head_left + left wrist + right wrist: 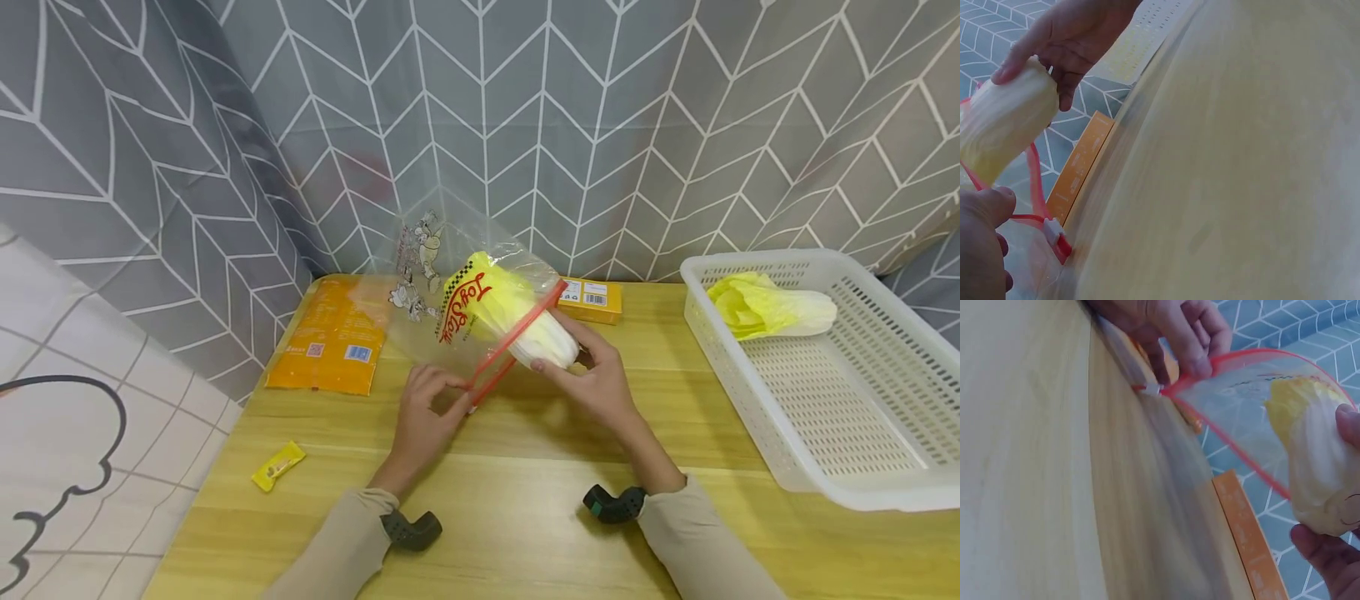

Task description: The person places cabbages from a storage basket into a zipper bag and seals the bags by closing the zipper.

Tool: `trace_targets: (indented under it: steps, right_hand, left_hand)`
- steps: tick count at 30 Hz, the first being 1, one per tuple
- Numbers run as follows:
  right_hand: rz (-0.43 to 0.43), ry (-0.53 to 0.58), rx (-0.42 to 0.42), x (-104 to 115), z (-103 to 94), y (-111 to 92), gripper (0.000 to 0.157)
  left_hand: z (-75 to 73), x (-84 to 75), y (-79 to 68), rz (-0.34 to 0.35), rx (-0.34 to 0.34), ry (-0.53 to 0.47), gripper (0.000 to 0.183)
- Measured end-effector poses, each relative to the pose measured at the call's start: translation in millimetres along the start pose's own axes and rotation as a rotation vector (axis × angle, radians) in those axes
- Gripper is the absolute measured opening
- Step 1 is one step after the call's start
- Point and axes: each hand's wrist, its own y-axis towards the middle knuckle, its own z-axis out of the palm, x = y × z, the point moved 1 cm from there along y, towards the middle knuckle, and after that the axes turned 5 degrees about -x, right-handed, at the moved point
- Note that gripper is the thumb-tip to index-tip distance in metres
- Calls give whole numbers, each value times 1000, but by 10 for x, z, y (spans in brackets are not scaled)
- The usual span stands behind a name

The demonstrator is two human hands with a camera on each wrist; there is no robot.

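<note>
A clear zip bag (420, 325) with cartoon figures and red lettering hangs above the table, its red-edged mouth spread apart. My left hand (423, 417) pinches the lower corner of that mouth, close to the white slider (1054, 231). My right hand (600, 375) grips a napa cabbage (547, 340) by its white base. The cabbage's yellow leafy end is inside the bag, while the base sticks out of the opening. In the right wrist view the leaves (1285, 406) show within the red rim, and part of the right hand is cut off.
A white plastic basket (787, 454) stands at the right with another napa cabbage (780, 308) in it. An orange packet (330, 333) lies at the back left, and an orange box (596, 302) sits behind the right hand. A small yellow wrapped sachet (278, 465) lies at the left.
</note>
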Motion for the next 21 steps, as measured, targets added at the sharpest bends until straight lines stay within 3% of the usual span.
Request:
trace_targets:
  steps: [8,21]
  right_hand:
    - [89,2,22,2,132,-45,68]
    - [10,-137,12,-63,349,-128,66]
  left_hand:
    - [-3,-15,6,-70,42,8,12]
    - [-11,-3,9,-107,60,15,14]
